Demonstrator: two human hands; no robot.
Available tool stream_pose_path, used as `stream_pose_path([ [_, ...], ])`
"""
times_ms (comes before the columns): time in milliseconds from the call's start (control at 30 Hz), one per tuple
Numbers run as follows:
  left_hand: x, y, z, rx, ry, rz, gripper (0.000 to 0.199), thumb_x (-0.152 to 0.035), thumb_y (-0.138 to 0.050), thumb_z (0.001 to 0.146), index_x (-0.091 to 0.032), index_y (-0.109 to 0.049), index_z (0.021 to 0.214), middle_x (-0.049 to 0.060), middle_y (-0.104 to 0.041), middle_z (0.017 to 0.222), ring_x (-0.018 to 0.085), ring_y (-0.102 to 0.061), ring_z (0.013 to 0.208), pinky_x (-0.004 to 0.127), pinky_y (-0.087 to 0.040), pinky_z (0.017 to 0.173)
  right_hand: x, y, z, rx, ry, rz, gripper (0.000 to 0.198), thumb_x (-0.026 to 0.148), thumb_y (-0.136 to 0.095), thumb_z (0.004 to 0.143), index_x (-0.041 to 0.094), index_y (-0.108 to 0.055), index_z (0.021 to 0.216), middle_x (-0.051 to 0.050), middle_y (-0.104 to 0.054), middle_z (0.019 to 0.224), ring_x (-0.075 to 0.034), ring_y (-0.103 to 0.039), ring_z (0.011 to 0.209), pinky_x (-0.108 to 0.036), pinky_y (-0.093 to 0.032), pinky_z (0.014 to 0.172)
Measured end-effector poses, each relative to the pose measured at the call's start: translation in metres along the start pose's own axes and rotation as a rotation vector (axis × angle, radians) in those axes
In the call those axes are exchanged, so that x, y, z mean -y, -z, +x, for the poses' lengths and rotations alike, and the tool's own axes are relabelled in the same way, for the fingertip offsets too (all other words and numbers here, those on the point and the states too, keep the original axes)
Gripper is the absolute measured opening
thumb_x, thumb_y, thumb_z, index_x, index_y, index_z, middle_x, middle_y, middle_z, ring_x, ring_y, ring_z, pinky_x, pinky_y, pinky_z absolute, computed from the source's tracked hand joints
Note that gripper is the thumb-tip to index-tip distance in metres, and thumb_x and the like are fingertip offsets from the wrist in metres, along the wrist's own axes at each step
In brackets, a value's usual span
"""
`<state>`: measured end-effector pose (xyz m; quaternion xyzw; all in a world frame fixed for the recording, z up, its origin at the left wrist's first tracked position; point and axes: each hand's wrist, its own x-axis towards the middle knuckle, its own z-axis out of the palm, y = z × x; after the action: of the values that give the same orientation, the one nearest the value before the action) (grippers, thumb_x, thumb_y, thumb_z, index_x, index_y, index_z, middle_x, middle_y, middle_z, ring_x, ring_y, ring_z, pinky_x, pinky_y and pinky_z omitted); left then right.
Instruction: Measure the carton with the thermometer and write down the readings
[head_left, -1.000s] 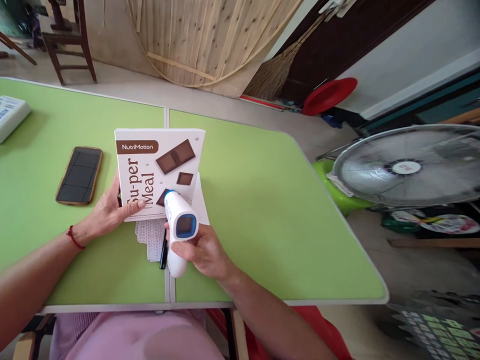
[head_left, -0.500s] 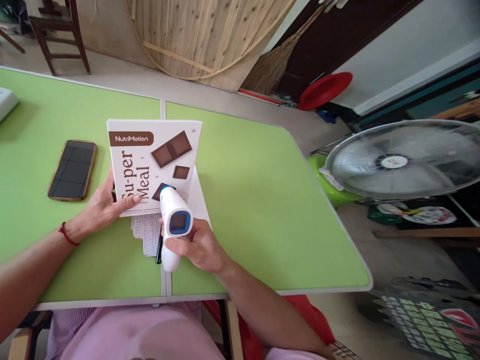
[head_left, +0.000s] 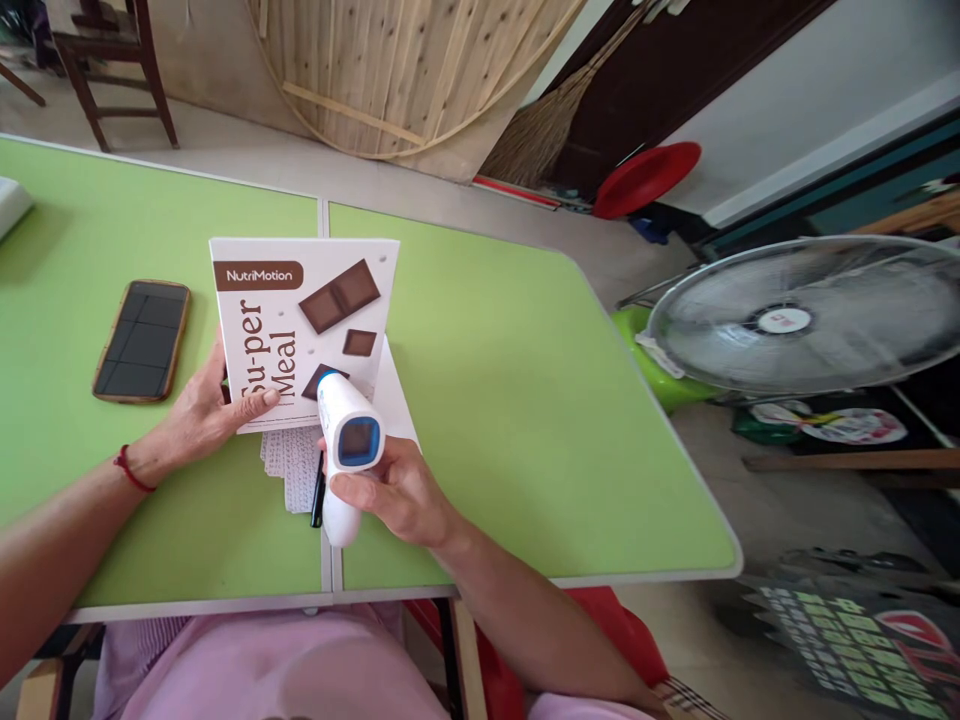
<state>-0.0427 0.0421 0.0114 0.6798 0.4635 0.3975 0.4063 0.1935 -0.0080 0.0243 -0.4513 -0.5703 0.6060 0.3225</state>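
My left hand (head_left: 206,405) grips the lower left edge of a white box (head_left: 330,265) printed with chocolate pieces and the words NutriMotion and Su-per Meal. Its thumb lies across the front; the other fingers are hidden behind. In my right hand (head_left: 401,495) is a white infrared thermometer (head_left: 347,420) with a blue-framed screen, its nose close to the box's lower front. I cannot tell if the two touch. Below the box, printed paper sheets (head_left: 300,480) and a black pen (head_left: 317,500) lie on the table. A white sheet or flap (head_left: 397,400) shows at the box's right.
A phone (head_left: 142,340) in a brown case lies left on the green table (head_left: 525,400). The corner of a white object (head_left: 11,205) shows at the far left. Beyond the table's right edge stands a fan (head_left: 802,320). A chair (head_left: 112,75) is behind.
The view has shifted slightly, so most things sit a little further left. Both hands keep their hold on the box and the thermometer.
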Motion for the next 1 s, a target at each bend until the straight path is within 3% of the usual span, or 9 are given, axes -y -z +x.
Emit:
stream_pose_path([
  [1000,0.0012,0.0024,-0.0001,0.025,0.017,0.025,0.046,-0.058,-0.068,0.086,-0.021,-0.057,0.110,0.011,-0.066,0.123,0.033,-0.066,0.109,0.049,-0.057,0.091,-0.0029,0.0038,0.0008,0.049,-0.015,0.055,0.029,0.045,-0.075,0.070,0.019,-0.064,0.076,-0.001,-0.059,0.071,-0.015,-0.053,0.066,-0.029,-0.048,0.062],
])
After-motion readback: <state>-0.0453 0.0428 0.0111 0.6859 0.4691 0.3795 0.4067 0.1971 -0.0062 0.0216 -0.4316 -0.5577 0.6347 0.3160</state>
